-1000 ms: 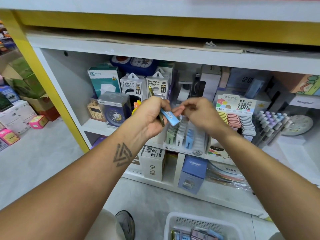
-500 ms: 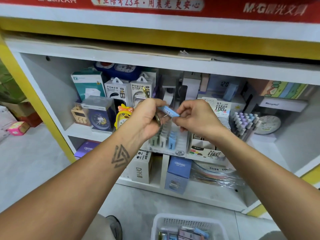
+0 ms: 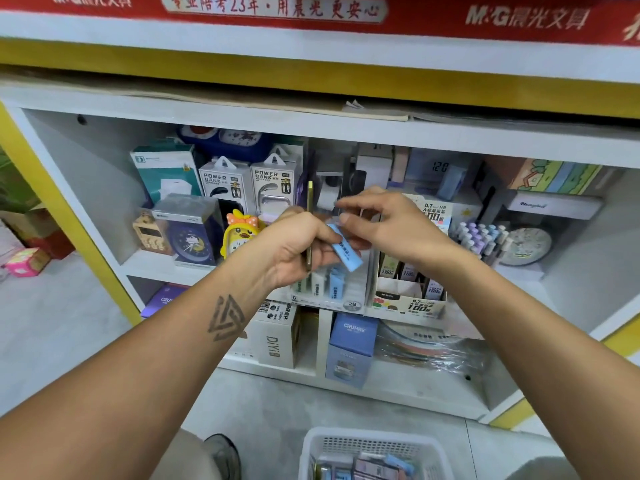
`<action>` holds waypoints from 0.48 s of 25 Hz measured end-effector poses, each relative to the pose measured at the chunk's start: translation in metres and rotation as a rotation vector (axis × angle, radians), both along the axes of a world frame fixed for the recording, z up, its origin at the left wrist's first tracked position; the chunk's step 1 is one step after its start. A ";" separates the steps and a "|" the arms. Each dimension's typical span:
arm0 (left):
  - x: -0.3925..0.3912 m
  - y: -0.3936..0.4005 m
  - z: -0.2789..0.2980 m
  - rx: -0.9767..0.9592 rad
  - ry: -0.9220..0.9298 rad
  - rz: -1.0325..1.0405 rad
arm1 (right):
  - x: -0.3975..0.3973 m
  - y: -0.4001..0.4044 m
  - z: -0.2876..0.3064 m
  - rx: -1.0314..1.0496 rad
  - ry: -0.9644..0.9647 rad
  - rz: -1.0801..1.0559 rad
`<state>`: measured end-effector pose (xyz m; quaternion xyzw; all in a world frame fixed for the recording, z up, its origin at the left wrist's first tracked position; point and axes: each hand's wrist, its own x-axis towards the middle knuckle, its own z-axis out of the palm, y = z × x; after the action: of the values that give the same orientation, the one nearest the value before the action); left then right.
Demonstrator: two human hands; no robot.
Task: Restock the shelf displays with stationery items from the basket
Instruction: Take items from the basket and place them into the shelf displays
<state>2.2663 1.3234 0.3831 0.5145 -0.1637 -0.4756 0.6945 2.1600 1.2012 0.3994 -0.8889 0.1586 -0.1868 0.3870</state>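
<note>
A person's left hand (image 3: 294, 251) holds a grip on a thin yellow-green pen (image 3: 309, 216), which stands upright through the curled fingers, and on the near end of a slim light-blue packet (image 3: 344, 251). The right hand (image 3: 388, 226) pinches the same packet's far end between thumb and forefinger, its other fingers spread above. The packet tilts down toward the right, in the air just above the clear tiered display tray (image 3: 332, 289) on the middle shelf (image 3: 166, 268), where matching green, white and blue packets stand in rows.

Right of the tray, touching it, sits a cardboard display box (image 3: 408, 299) of pencil leads marked 0.7 and 100, and farther right a rack of pastel-capped pens (image 3: 485, 237). Left of the hands stand a yellow duck clock (image 3: 240, 233), a boxed blue alarm clock (image 3: 190, 233) and, behind them, two power bank boxes (image 3: 256, 185).

On the floor at the near edge, below the forearms, a white plastic basket (image 3: 374, 445) holds more packets in blue and pink. A red banner (image 3: 311, 12) with white lettering runs along the top of the shelving.
</note>
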 end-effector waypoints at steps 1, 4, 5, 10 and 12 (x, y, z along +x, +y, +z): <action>0.000 0.001 0.000 -0.006 -0.004 -0.025 | 0.002 0.003 -0.001 0.015 0.043 0.031; 0.003 0.005 -0.002 -0.009 -0.006 -0.075 | 0.005 0.007 -0.005 0.163 0.013 0.066; 0.003 0.007 -0.002 0.006 -0.011 -0.105 | 0.006 0.006 -0.005 0.205 -0.024 0.053; 0.017 0.014 -0.004 0.146 -0.078 0.143 | 0.015 -0.018 -0.011 0.020 -0.134 -0.178; 0.026 0.016 -0.006 0.226 -0.136 0.251 | 0.016 -0.021 -0.020 -0.308 -0.060 -0.175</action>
<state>2.2918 1.3397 0.3768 0.6365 -0.0904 -0.3648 0.6735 2.1763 1.1799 0.3794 -0.9145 0.1932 -0.2685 0.2331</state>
